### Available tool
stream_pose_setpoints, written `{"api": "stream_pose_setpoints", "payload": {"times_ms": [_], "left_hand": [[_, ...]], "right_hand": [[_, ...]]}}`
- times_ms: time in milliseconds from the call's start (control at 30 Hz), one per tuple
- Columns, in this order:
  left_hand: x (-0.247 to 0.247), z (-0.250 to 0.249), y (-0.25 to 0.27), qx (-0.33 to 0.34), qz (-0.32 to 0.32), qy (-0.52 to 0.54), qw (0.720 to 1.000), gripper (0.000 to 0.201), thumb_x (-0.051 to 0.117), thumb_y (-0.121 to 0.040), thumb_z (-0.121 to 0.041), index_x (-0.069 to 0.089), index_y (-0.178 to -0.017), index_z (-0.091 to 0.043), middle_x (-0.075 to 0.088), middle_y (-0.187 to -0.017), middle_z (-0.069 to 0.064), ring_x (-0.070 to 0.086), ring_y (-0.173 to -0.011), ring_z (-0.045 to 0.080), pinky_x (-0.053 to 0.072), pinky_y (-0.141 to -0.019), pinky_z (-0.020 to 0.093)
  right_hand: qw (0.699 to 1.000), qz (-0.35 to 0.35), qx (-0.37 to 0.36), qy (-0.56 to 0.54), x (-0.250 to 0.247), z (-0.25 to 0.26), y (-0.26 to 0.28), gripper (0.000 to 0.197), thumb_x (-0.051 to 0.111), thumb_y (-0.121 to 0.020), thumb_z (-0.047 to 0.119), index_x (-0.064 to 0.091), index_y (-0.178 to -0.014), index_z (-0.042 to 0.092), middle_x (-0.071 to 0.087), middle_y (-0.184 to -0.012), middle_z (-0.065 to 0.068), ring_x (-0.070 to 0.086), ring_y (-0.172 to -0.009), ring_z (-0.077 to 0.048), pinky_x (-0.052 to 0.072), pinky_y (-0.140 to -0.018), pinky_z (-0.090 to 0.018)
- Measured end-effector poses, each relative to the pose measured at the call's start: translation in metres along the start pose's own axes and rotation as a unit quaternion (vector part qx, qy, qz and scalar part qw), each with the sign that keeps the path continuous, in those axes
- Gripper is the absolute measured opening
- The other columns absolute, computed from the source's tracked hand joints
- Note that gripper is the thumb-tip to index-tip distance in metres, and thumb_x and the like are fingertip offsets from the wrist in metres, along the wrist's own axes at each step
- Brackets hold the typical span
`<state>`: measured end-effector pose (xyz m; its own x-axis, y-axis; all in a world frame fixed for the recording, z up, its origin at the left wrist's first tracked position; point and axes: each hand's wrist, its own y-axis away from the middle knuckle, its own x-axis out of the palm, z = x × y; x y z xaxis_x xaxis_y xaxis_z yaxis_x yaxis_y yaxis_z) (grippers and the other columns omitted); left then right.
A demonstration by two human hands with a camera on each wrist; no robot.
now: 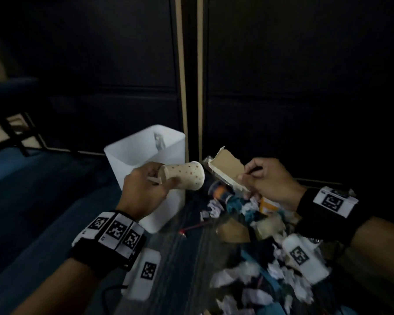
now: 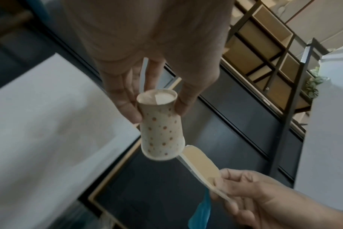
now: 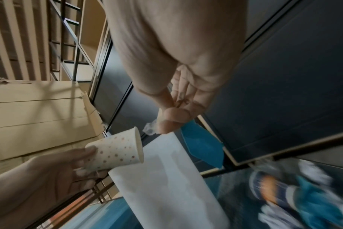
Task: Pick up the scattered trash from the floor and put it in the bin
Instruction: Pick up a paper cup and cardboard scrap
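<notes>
My left hand (image 1: 156,179) grips a paper cup with red dots (image 1: 184,176) near its base, the cup lying sideways with its mouth to the right, over the front of the white bin (image 1: 143,146). In the left wrist view, fingers and thumb of the left hand (image 2: 157,108) pinch the cup (image 2: 161,133) beside the bin's wall (image 2: 39,124). My right hand (image 1: 248,178) pinches a torn cardboard piece (image 1: 228,168) just right of the cup, above the trash pile (image 1: 248,226). In the right wrist view, a blue scrap (image 3: 202,147) hangs behind the cardboard (image 3: 166,178).
Dark cabinet doors (image 1: 305,87) rise right behind the bin and the pile. The pile holds a can (image 1: 221,192), an orange container (image 1: 267,205) and crumpled paper. Two white tagged devices (image 1: 143,273) (image 1: 305,258) lie on the floor. Blue carpet (image 1: 32,212) spreads to the left.
</notes>
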<state>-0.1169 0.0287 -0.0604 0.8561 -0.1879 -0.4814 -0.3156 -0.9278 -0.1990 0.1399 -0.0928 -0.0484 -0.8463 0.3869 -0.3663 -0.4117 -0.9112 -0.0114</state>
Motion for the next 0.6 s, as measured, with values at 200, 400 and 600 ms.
{"api": "stream_pose_setpoints", "payload": {"times_ms": [200, 400, 600], "left_hand": [[-0.034, -0.005, -0.050, 0.013, -0.131, 0.014, 0.991, 0.057, 0.067, -0.054, -0.069, 0.061, -0.099, -0.034, 0.067, -0.096, -0.010, 0.070, -0.084, 0.025, 0.060, -0.074, 0.044], [-0.055, 0.009, -0.091, -0.026, -0.213, -0.012, 0.977, 0.048, 0.083, -0.070, -0.030, 0.061, -0.112, -0.020, 0.066, -0.101, 0.000, 0.070, -0.078, 0.027, 0.060, -0.071, 0.042], [-0.061, 0.025, -0.105, -0.100, -0.225, -0.066, 0.967, 0.056, 0.081, -0.073, -0.035, 0.060, -0.121, -0.014, 0.065, -0.116, 0.007, 0.060, -0.107, 0.024, 0.051, -0.086, 0.032]], "right_hand": [[0.999, -0.013, -0.007, -0.033, 0.048, 0.053, -0.062, 0.016, 0.068, -0.086, -0.004, 0.058, -0.097, 0.000, 0.070, -0.074, -0.019, 0.061, -0.043, -0.009, 0.048, -0.043, -0.021], [0.999, -0.004, -0.015, -0.048, 0.114, 0.081, -0.110, 0.011, 0.072, -0.081, -0.004, 0.062, -0.082, 0.001, 0.071, -0.076, -0.024, 0.067, -0.052, -0.017, 0.057, -0.059, -0.032], [0.989, 0.024, 0.024, -0.146, 0.165, 0.096, -0.138, 0.018, 0.074, -0.082, 0.006, 0.068, -0.085, -0.011, 0.073, -0.086, -0.026, 0.074, -0.075, -0.031, 0.062, -0.077, -0.045]]}}
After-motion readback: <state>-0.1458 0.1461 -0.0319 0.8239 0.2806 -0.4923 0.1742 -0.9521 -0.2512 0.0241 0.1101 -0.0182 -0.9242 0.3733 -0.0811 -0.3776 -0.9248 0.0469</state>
